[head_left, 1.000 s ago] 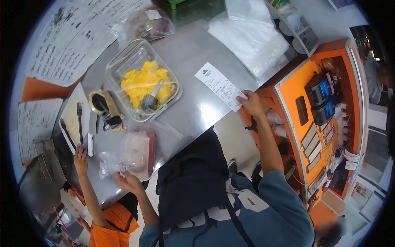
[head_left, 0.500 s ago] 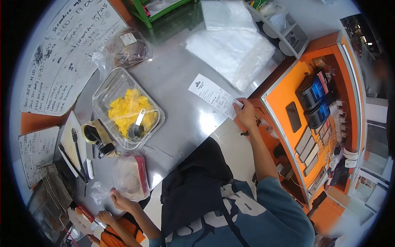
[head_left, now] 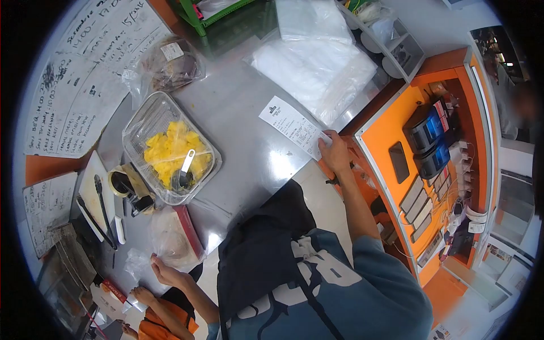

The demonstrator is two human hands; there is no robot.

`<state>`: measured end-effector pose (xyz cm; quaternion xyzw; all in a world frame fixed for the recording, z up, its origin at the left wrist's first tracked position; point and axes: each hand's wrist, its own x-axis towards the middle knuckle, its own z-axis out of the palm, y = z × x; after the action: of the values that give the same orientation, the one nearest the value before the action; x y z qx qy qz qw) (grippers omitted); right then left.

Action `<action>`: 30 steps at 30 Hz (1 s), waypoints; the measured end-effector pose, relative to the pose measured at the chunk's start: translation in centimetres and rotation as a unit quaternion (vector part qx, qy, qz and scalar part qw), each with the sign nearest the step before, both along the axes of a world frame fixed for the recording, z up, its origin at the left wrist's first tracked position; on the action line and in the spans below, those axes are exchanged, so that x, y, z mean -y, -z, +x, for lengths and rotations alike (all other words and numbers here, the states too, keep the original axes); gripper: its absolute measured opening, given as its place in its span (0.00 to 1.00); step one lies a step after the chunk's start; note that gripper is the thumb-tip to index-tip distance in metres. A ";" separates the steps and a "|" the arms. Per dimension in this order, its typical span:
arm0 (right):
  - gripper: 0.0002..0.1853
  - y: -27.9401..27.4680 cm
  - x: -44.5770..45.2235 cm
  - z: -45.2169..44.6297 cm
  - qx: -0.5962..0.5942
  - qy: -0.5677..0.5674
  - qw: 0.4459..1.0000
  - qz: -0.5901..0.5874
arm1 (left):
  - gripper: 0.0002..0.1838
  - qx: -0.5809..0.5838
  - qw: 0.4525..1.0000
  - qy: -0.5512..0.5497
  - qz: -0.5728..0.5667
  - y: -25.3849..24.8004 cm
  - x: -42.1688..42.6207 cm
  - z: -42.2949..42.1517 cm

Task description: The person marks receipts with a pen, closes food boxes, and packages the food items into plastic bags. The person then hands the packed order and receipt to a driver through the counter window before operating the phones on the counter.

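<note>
My right hand [head_left: 335, 152] pinches the lower end of a printed white receipt [head_left: 293, 127], which lies out over the steel table. At the near left edge, my left hand [head_left: 168, 274] has its fingers closed at the clear plastic bag [head_left: 168, 238] around a box with a red side [head_left: 189, 231]; the exact grip is partly hidden. Farther in stands a clear plastic tub [head_left: 131, 127] of yellow food [head_left: 173, 150], with a white-handled scoop [head_left: 187, 161] resting in it.
Left of the tub are a tape dispenser [head_left: 129, 187], black tongs [head_left: 103, 207] and a white-handled knife [head_left: 119, 229]. Plastic bags [head_left: 314, 71] lie at the back. An orange shelf [head_left: 374, 133] with phones and card terminals stands right. A co-worker's hand [head_left: 141, 296] is at lower left.
The bagged box by my left hand has turned, its red side now slanting. My right hand and the receipt have hardly moved. The view has shifted slightly.
</note>
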<state>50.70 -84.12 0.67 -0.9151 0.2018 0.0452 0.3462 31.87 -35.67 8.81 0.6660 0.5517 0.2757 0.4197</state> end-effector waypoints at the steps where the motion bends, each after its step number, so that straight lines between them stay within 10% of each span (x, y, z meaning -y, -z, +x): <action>1: 0.16 0.0 0.0 0.0 0.005 -0.005 1.000 -0.005 | 0.21 -0.007 1.000 0.001 0.005 -0.1 0.1 0.1; 8: 0.18 1.4 0.8 -0.4 0.013 -0.034 0.999 0.029 | 0.22 -0.014 1.000 0.009 0.013 -0.1 0.2 0.1; 17: 0.32 -2.8 -5.0 2.6 -0.074 -0.089 0.970 -0.212 | 0.20 -0.028 0.998 0.029 0.038 -0.6 0.7 0.3; 30: 0.28 0.0 -8.6 4.5 0.028 0.005 0.997 -0.070 | 0.22 -0.005 0.992 0.106 0.061 0.3 -0.2 -0.5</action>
<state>55.24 -75.48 0.63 -0.9369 0.1993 0.0032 0.2871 31.40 -35.44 8.47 0.7464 0.4625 0.2592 0.4022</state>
